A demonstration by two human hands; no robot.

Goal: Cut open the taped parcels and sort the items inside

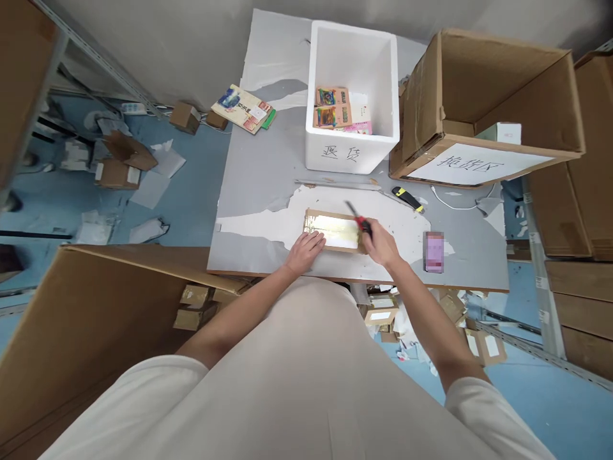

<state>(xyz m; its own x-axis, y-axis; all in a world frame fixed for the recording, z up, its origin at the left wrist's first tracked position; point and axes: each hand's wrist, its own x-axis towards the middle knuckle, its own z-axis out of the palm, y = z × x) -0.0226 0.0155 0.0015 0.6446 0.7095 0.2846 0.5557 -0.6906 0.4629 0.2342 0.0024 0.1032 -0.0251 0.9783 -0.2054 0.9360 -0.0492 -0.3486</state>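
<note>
A small cardboard box [338, 248] with a shiny, light-reflecting top lies on the worn table close to its front edge. Spread over the box's left end, my left hand [306, 250] rests with its fingers flat and holds nothing. My right hand [381, 244] is wrapped round a red and black utility knife [363, 223] at the right end of the box. The knife's blade points up and to the left, above the box's far edge. Part of the knife's handle is hidden in my fingers.
Behind the small box stand a white foam box [352, 153] with booklets inside and a large open cardboard box [421, 121]. A yellow and black cutter [408, 199] and a phone [433, 252] lie at right. Books [243, 108] lie back left. A big carton [119, 306] stands left.
</note>
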